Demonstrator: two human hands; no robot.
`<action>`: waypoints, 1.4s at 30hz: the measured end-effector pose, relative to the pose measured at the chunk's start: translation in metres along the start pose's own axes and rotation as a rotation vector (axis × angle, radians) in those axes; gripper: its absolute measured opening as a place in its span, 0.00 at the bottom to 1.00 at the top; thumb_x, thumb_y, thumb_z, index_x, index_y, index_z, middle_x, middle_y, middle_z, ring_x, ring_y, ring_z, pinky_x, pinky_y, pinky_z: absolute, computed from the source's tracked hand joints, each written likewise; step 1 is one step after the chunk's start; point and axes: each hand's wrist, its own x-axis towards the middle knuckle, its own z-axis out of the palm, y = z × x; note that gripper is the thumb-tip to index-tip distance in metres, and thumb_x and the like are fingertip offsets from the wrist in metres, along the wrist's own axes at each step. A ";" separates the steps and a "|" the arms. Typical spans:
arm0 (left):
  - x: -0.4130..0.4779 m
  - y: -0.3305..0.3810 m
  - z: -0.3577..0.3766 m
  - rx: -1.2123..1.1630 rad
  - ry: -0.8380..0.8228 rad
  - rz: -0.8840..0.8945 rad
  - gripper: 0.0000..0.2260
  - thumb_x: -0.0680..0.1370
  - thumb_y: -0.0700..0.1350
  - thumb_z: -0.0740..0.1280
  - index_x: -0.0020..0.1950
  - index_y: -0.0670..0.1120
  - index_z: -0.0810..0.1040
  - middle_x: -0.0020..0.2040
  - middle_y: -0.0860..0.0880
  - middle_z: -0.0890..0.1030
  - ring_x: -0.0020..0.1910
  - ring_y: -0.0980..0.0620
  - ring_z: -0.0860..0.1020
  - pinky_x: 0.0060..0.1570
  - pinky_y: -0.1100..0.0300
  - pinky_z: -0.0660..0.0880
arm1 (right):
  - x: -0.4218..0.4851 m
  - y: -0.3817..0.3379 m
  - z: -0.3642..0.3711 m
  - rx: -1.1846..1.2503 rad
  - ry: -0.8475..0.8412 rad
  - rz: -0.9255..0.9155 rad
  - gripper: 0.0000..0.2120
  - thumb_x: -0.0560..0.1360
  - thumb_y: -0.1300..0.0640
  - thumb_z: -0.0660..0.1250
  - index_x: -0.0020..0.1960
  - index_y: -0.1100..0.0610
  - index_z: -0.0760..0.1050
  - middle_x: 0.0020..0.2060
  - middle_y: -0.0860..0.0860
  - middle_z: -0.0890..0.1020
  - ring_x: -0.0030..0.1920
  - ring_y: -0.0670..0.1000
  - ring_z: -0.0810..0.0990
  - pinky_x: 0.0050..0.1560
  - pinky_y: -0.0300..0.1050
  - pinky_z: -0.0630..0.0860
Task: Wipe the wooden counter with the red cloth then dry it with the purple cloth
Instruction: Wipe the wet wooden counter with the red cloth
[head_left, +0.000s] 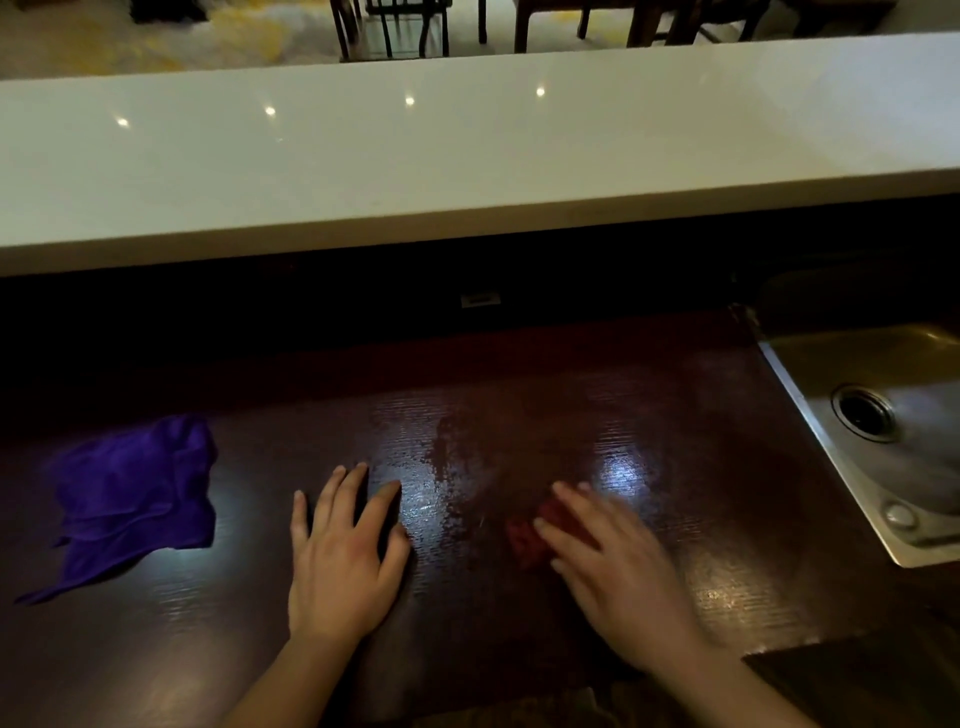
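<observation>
The dark wooden counter (519, 415) fills the lower half of the view and shines wet in its middle. My right hand (618, 566) lies flat on the red cloth (530, 540), pressing it onto the wood; the hand is blurred and only the cloth's left part shows beneath the fingers. My left hand (345, 551) rests flat on the counter with fingers spread, holding nothing. The purple cloth (135, 499) lies crumpled on the counter at the far left, apart from both hands.
A steel sink (883, 415) with a drain is set into the counter at the right. A raised white ledge (467, 156) runs across behind the counter. Chair legs stand on the floor beyond it.
</observation>
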 end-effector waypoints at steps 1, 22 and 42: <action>0.000 0.000 0.001 0.003 0.005 0.005 0.23 0.75 0.55 0.56 0.64 0.48 0.78 0.70 0.41 0.73 0.74 0.41 0.65 0.72 0.34 0.55 | -0.003 0.020 -0.006 -0.007 0.046 0.108 0.18 0.78 0.51 0.66 0.68 0.47 0.75 0.73 0.54 0.70 0.71 0.59 0.70 0.71 0.58 0.67; 0.002 0.003 0.001 0.003 -0.008 -0.008 0.22 0.75 0.54 0.57 0.65 0.49 0.77 0.71 0.43 0.72 0.74 0.43 0.65 0.72 0.35 0.55 | 0.194 -0.043 0.037 0.176 0.022 0.259 0.19 0.78 0.53 0.65 0.69 0.49 0.74 0.76 0.56 0.64 0.74 0.62 0.61 0.74 0.55 0.61; -0.026 -0.080 -0.041 -0.071 -0.041 0.022 0.19 0.76 0.53 0.57 0.62 0.50 0.77 0.64 0.45 0.75 0.67 0.44 0.71 0.69 0.40 0.64 | 0.109 -0.105 0.032 0.193 -0.030 0.122 0.19 0.76 0.53 0.69 0.67 0.51 0.77 0.74 0.56 0.69 0.73 0.61 0.66 0.74 0.56 0.64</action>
